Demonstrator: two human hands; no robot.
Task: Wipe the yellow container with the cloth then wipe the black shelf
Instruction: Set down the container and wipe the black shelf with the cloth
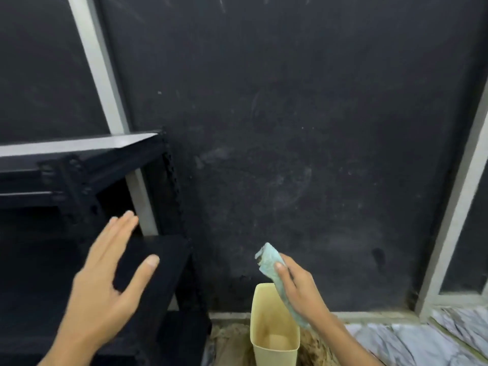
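A tall pale yellow container (272,336) stands open-topped on the floor at the bottom centre. My right hand (301,289) hovers just above its right rim, gripping a folded light blue cloth (269,260) that sticks up past my thumb and hangs down below my palm. To the left stands the black shelf (155,262), a metal rack with several tiers. My left hand (105,281) is spread flat with fingers apart over the middle tier and holds nothing.
A dark scuffed wall panel (290,128) with pale frame strips (100,64) fills the background. A marble-patterned floor (412,342) runs along the bottom right. A brown dirty patch (232,342) surrounds the container's base.
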